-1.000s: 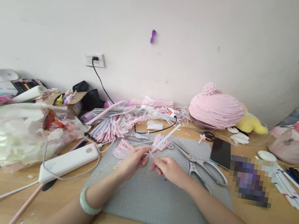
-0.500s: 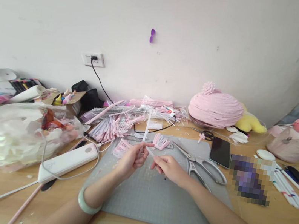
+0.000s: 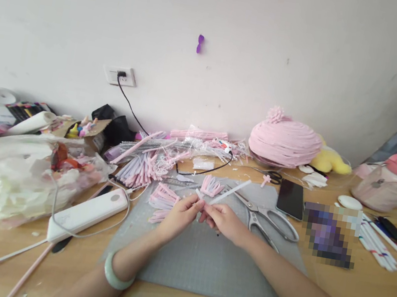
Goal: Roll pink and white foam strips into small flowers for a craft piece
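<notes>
A white pipe cleaner point(image 3: 231, 191) slants up to the right from between my hands, and a short white end shows above my left fingers. My left hand point(image 3: 182, 215) is closed in a pinch on it. Fingertips nearly meeting the left ones, my right hand point(image 3: 223, 222) also grips the pipe cleaner. The exact bend between the fingers is hidden. Just beyond lie a small bundle of pink and white pipe-cleaner pieces point(image 3: 212, 186) and, to the left, more bent pieces point(image 3: 163, 197). All this is over a grey cutting mat point(image 3: 201, 265).
Large metal scissors point(image 3: 266, 218) lie on the mat, right of my hands. A phone point(image 3: 291, 199) and several white pens point(image 3: 378, 244) are farther right. On the left are a white power strip point(image 3: 88, 214) and a plastic bag point(image 3: 18, 179). A pink domed piece point(image 3: 285, 143) stands at the back.
The white pipe cleaner has swung from upright to slanting right. My right hand has come in against my left, and both now pinch the pipe cleaner. The view has shifted slightly.
</notes>
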The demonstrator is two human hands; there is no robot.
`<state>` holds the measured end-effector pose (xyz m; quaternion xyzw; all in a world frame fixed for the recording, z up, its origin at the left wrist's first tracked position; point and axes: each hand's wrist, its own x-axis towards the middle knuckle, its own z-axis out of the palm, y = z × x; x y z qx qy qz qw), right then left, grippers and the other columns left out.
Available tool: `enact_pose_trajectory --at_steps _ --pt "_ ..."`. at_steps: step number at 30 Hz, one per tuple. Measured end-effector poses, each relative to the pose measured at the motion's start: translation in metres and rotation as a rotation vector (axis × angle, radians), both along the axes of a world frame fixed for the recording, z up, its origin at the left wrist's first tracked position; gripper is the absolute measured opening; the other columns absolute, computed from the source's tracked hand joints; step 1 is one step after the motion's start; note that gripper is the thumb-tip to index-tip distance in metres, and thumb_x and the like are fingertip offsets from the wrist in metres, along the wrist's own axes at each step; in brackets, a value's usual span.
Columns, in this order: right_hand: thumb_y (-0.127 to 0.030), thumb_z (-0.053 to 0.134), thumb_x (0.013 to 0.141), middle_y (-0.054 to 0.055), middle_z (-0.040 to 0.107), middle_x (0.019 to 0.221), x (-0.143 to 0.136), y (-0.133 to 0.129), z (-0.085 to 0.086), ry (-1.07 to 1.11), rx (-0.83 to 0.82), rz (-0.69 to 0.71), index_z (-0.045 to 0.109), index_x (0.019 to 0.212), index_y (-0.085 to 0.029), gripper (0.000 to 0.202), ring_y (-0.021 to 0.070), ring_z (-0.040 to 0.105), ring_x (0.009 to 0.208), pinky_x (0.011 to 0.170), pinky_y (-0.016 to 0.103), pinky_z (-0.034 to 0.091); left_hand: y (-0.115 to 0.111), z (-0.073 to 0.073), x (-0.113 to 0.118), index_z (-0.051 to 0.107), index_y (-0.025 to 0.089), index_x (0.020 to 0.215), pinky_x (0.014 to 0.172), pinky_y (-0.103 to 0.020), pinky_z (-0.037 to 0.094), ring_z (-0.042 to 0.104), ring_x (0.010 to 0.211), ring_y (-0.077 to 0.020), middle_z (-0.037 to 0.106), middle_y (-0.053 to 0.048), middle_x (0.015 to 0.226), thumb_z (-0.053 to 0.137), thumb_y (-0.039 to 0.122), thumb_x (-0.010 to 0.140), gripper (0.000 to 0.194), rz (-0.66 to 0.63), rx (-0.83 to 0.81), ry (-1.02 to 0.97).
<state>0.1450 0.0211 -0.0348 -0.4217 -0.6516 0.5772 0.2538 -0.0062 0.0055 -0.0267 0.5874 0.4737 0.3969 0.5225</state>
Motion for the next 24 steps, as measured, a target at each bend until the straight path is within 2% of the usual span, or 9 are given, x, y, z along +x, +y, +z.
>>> enact_pose_trajectory --at_steps 4,10,14,18,20,24 --pt "-0.05 0.044 0.082 -0.006 0.038 0.049 -0.003 -0.002 0.002 0.09 -0.14 -0.042 0.055 0.062 -0.013 0.043 0.0046 0.03 0.04 0.039 0.019 0.022 0.001 0.001 -0.001 0.047 0.017 0.063 0.043 -0.021 0.024 0.035 0.045 -0.0069 0.048 0.003 0.055 0.048 0.053 0.075 0.039 -0.012 0.027 0.009" --pt "-0.028 0.051 0.075 -0.006 0.042 0.051 -0.006 -0.005 0.013 0.22 -0.246 -0.061 0.053 0.062 -0.013 0.02 0.0027 0.029 0.039 0.039 0.018 0.019 0.002 0.003 -0.002 0.045 0.017 0.06 0.04 -0.019 0.017 0.026 0.039 -0.0047 0.036 0.008 0.045 0.054 0.053 0.071 0.039 0.056 -0.052 -0.08" --pt "-0.038 0.054 0.075 -0.007 0.042 0.05 -0.004 -0.005 0.011 0.193 -0.255 -0.043 0.054 0.069 -0.014 0.026 0.0017 0.027 0.036 0.037 0.018 0.018 0.002 0.002 -0.001 0.046 0.018 0.062 0.039 -0.019 0.017 0.025 0.038 -0.0053 0.033 0.008 0.044 0.051 0.054 0.073 0.038 0.091 -0.06 -0.065" --pt "-0.048 0.056 0.073 -0.007 0.045 0.047 -0.003 -0.004 0.005 0.185 -0.238 -0.04 0.054 0.073 -0.014 0.034 0.0018 0.027 0.034 0.036 0.018 0.018 0.001 0.002 0.0 0.05 0.016 0.06 0.043 -0.02 0.023 0.031 0.044 -0.0071 0.04 0.005 0.049 0.053 0.048 0.073 0.034 0.076 0.08 0.047" --pt "-0.049 0.056 0.073 -0.007 0.046 0.045 -0.003 -0.004 0.004 0.186 -0.242 -0.047 0.054 0.072 -0.014 0.035 0.002 0.027 0.034 0.036 0.018 0.019 0.001 0.002 -0.001 0.051 0.016 0.059 0.044 -0.02 0.024 0.032 0.046 -0.0078 0.039 0.005 0.049 0.053 0.047 0.074 0.034 0.065 0.113 0.076" --pt "-0.045 0.052 0.078 -0.006 0.046 0.046 -0.002 -0.003 0.01 0.164 -0.264 0.01 0.055 0.071 -0.013 0.032 0.0018 0.028 0.035 0.037 0.017 0.019 0.002 -0.001 -0.004 0.049 0.017 0.059 0.043 -0.021 0.021 0.029 0.044 -0.0075 0.035 0.006 0.046 0.052 0.051 0.074 0.037 0.045 0.057 0.012"
